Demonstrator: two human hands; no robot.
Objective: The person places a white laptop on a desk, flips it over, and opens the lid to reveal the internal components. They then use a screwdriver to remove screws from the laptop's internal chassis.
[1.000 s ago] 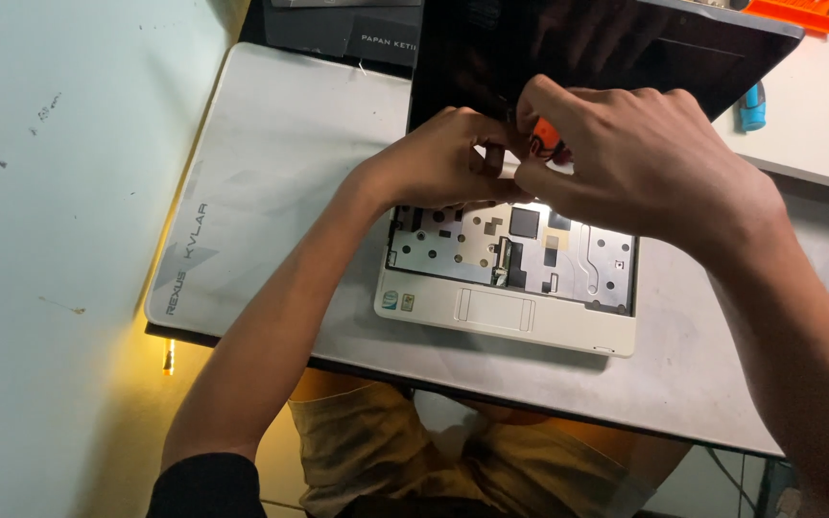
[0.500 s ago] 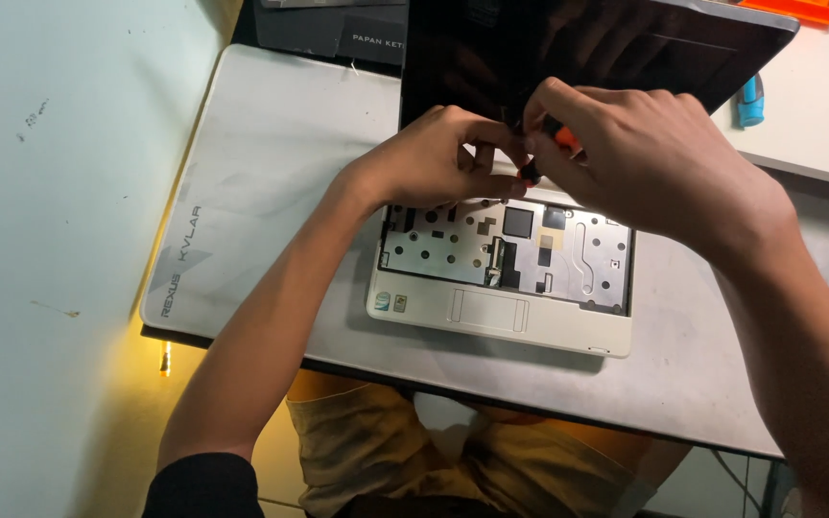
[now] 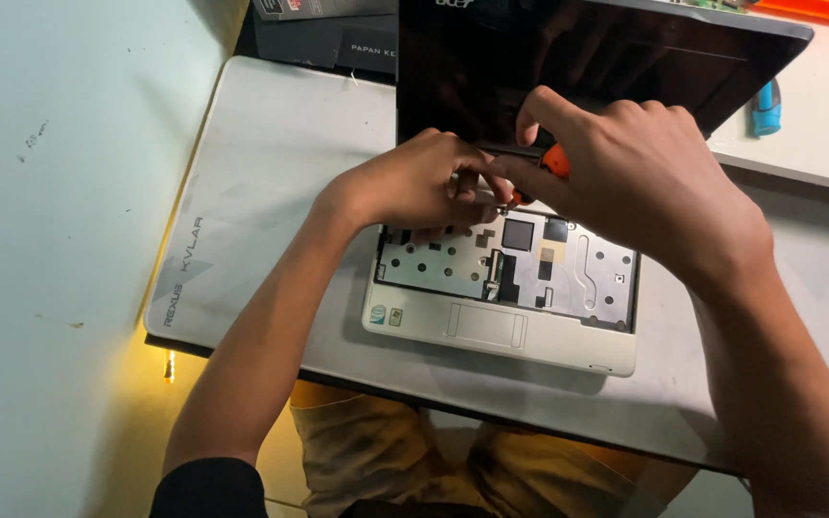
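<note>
Your right hand point(image 3: 654, 182) has its grip clamped on the orange-handled screwdriver point(image 3: 554, 163), tip down at the back edge of the small laptop point(image 3: 501, 326). Your left hand point(image 3: 414, 182) pinches shut beside that tip; what it pinches is hidden. The keyboard is already off, the metal plate point(image 3: 453, 264) bare just below both grips, screws apparently remaining.

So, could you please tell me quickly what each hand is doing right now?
Left hand: fingers curled, pinching at the open laptop's exposed metal plate; holding anything, cannot tell.
Right hand: closed grip on an orange-handled screwdriver.
</note>
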